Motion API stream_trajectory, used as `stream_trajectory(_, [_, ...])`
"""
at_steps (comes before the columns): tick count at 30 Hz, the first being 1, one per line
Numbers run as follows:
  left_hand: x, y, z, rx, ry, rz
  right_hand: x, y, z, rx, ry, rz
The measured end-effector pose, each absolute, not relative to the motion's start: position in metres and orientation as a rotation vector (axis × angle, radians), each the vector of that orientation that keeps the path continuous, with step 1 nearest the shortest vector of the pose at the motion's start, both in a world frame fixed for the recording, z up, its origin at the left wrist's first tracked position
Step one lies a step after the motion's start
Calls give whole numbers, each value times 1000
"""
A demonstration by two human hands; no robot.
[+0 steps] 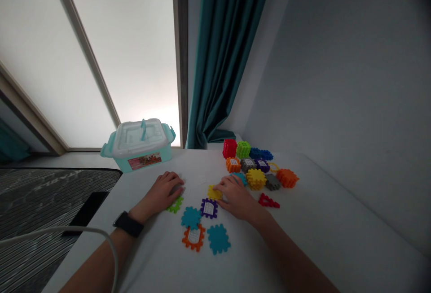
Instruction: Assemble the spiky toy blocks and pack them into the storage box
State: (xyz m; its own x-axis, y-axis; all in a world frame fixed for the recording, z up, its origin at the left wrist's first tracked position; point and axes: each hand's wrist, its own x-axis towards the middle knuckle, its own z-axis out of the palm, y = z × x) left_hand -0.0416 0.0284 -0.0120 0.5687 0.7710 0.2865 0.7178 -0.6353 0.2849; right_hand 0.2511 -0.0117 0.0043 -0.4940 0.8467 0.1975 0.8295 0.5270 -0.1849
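Observation:
My left hand (165, 191) lies on the white table with its fingers stretched out and thumb apart, partly covering a light green notched tile (175, 205). My right hand (235, 195) has its fingertips and thumb at a yellow notched tile (214, 192), which they partly hide. Just below the yellow one is a purple tile (209, 208) with a white printed face. Nearer to me lie a blue tile (191, 217), an orange tile with a white face (194, 238) touching it, and a second blue tile (218, 239). All these tiles lie flat.
Stacks of notched tiles stand at the back right, among them a red stack (229, 148) and a yellow stack (256, 179). A red triangular piece (268, 201) lies beside my right forearm. A lidded turquoise box (141, 142) is at the back left. A pale cable (84, 229) crosses the left foreground.

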Motion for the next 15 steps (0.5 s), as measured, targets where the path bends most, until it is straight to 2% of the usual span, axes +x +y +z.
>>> stream_trajectory(15, [-9, 2, -4, 2680, 1140, 909, 231, -17, 6, -1071, -2296, -61])
